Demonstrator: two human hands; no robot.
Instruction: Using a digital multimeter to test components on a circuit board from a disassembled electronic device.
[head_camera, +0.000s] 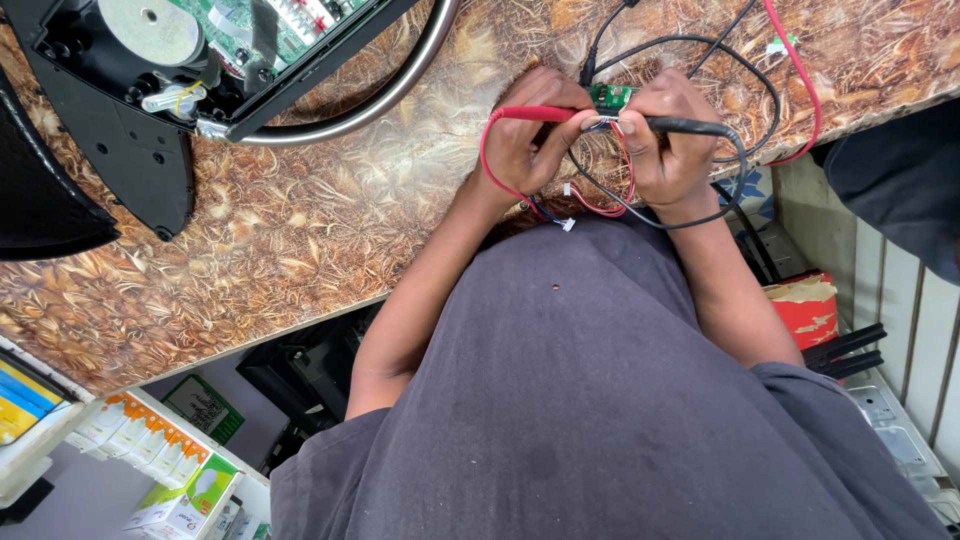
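2 hands meet over the brown patterned worktop (300, 220), the left hand (530, 135) pinching a red test probe (535, 113) and the right hand (670, 140) pinching a black test probe (690, 126), both tips pressed to a small green circuit board (611, 96) held between them, near an opened black device (200, 50).

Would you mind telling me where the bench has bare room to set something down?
The widest free patch of the bench lies between the open black device and the left hand. It is crowded around both hands, where the red probe, black probe, green board and looping wires gather.
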